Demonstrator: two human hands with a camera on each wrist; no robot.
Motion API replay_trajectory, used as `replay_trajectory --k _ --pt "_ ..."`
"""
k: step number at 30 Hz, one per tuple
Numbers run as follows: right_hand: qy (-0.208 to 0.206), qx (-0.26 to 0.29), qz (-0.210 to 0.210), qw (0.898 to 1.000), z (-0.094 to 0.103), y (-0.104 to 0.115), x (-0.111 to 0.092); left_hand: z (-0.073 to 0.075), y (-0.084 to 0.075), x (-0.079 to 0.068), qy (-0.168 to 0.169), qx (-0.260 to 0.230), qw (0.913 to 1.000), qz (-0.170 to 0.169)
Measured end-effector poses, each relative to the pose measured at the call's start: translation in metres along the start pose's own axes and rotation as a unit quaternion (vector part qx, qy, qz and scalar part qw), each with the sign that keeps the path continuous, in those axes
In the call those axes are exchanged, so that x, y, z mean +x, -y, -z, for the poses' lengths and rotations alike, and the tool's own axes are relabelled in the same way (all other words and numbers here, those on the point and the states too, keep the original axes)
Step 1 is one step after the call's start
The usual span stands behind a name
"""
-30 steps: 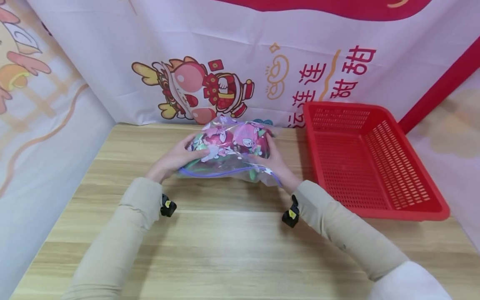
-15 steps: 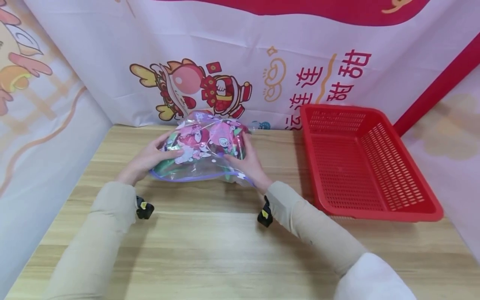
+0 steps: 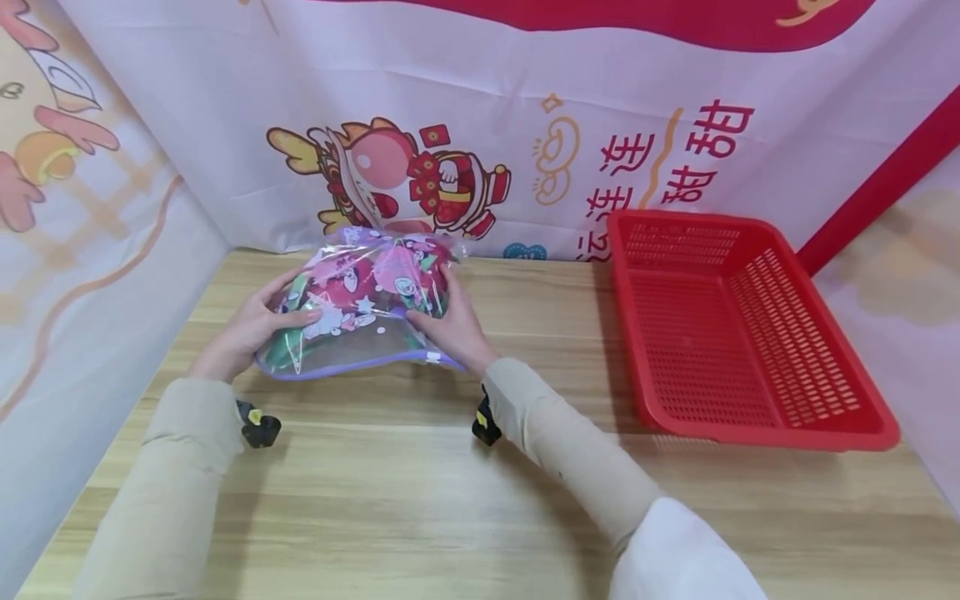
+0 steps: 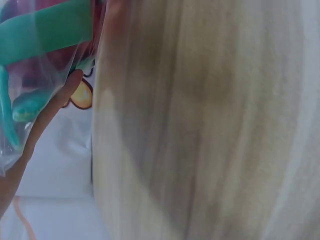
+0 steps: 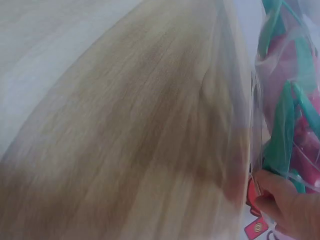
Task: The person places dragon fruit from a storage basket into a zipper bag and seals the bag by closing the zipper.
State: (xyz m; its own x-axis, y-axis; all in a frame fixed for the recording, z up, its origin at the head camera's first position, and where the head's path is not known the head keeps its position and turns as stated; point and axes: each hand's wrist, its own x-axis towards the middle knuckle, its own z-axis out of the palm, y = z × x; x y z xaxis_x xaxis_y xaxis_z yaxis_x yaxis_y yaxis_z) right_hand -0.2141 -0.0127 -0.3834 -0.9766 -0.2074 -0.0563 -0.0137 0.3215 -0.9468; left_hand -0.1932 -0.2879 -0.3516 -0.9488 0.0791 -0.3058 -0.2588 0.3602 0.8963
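A clear plastic zip bag (image 3: 363, 292) with a purple zip edge and printed cartoon figures is held between both hands at the back left of the table. Red, round-looking things and green, leaf-like pieces show through it. My left hand (image 3: 251, 325) grips the bag's left side, thumb on top. On the opposite side my right hand (image 3: 450, 325) grips it, thumb across the front. In the left wrist view the green pieces (image 4: 45, 35) show through the film above a finger. The right wrist view has the bag (image 5: 287, 100) at its right edge, fingertips curled at the film.
A red plastic basket (image 3: 705, 350) with perforated walls stands on the right of the wooden table (image 3: 390, 508). A white printed cloth (image 3: 480, 100) hangs behind the table's back edge, and another printed cloth (image 3: 97, 250) lines the left side.
Both hands have carried the bag leftward across the back of the table, keeping their grip on its sides. The basket stays in its place.
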Motion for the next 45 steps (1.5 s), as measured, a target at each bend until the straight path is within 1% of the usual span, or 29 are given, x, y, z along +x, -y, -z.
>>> replay_trajectory --k 3,7,9,12,18,24,27,32,35,38,41,43,45 --pt "-0.002 0.011 0.000 1.000 -0.004 -0.004 0.004 0.000 0.004 0.001 0.000 -0.013 0.9999 -0.002" --pt "-0.001 0.025 -0.013 1.000 -0.008 -0.010 0.007 0.000 0.008 0.004 0.002 -0.029 0.9996 -0.004" --pt "0.000 0.020 -0.016 1.000 -0.009 -0.011 0.009 0.000 0.010 0.005 0.000 -0.040 0.9992 -0.007" --pt "0.005 0.010 -0.016 1.000 -0.010 -0.011 0.012 0.002 0.012 0.004 -0.005 -0.043 0.9990 -0.010" --pt "0.008 0.004 -0.019 1.000 -0.011 -0.011 0.017 0.003 0.011 0.006 -0.001 -0.058 0.9983 0.001" --pt "0.007 0.006 -0.023 1.000 -0.010 -0.013 0.017 0.002 0.011 0.012 -0.005 -0.029 0.9995 0.010" --pt "0.008 -0.001 -0.023 1.000 -0.009 -0.014 0.017 0.001 0.012 0.013 -0.005 -0.021 0.9997 0.012" --pt "0.032 -0.032 -0.029 0.999 -0.006 -0.008 0.013 0.000 0.014 0.013 0.001 -0.015 0.9998 0.010" --pt "0.048 -0.049 -0.036 0.997 -0.005 -0.005 0.010 0.000 0.012 0.012 0.005 -0.012 0.9999 0.003" --pt "0.057 -0.064 -0.032 0.996 -0.003 -0.005 0.008 -0.001 0.010 0.012 0.008 0.001 1.0000 -0.003" --pt "0.063 -0.064 -0.031 0.996 0.001 -0.007 0.005 -0.003 0.011 0.013 0.006 0.009 0.9999 -0.008" --pt "0.065 -0.050 -0.022 0.996 0.004 -0.009 0.004 -0.006 0.013 0.014 -0.004 0.015 0.9999 -0.007" --pt "0.061 -0.035 -0.025 0.997 0.010 -0.008 0.003 -0.008 0.014 0.013 -0.014 0.015 0.9998 -0.004"
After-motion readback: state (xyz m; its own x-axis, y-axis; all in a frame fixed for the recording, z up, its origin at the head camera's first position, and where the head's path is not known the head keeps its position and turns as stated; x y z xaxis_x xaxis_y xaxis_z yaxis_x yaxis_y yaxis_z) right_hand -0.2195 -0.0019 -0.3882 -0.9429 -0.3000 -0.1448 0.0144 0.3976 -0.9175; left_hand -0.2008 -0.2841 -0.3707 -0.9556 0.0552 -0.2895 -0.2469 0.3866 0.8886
